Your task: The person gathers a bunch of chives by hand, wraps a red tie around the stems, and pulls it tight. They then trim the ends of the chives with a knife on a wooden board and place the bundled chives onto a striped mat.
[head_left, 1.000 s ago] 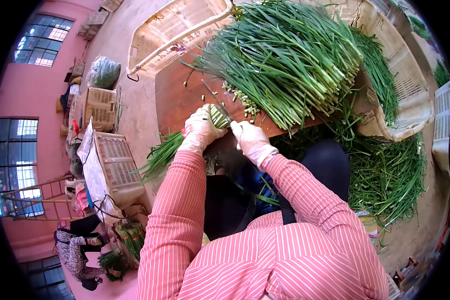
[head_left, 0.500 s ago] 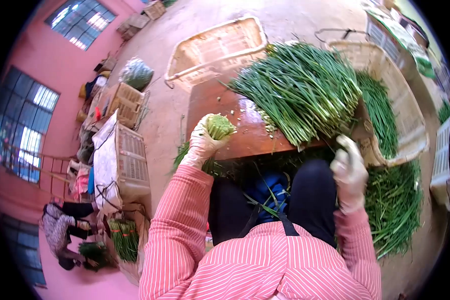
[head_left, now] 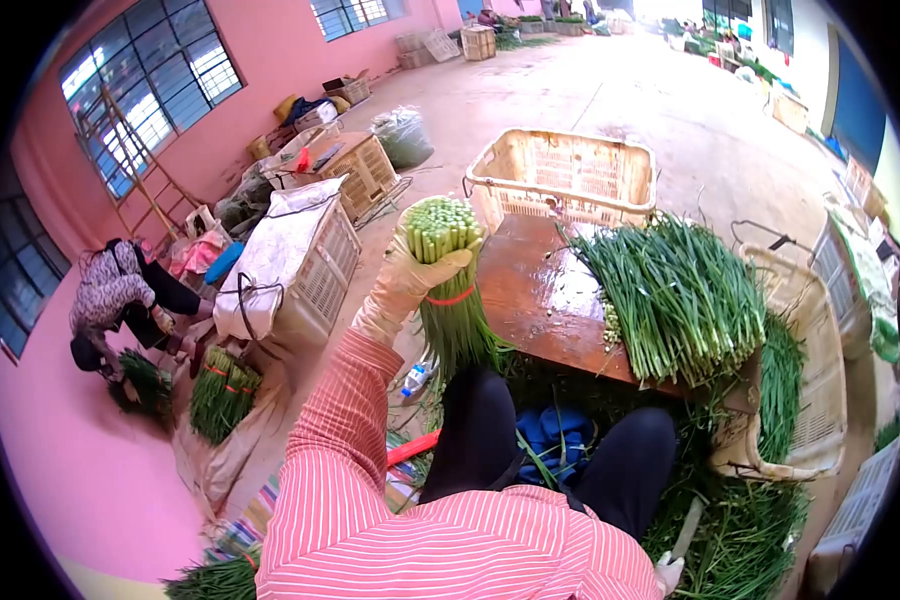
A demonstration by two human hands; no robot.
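Observation:
My left hand, in a pale glove, is wrapped round a bundle of garlic chives. Its cut ends point up, leaves hang down, and a red band circles it below my fingers. Low at the right, partly cut off by my body, my gloved right hand is closed at the base of a knife, blade pointing up over loose leaves. A large pile of chives lies on the right part of the brown wooden board, with small trimmings beside it.
A plastic crate stands beyond the board; another crate with greens is at the right. Loose leaves cover the floor by my right leg. At left, a person bends near banded bundles and a covered crate.
My view has tilted up and turned. My left hand has raised the bundle, so its red band and hanging leaves now show. My right hand has dropped from the board's edge to low beside my body.

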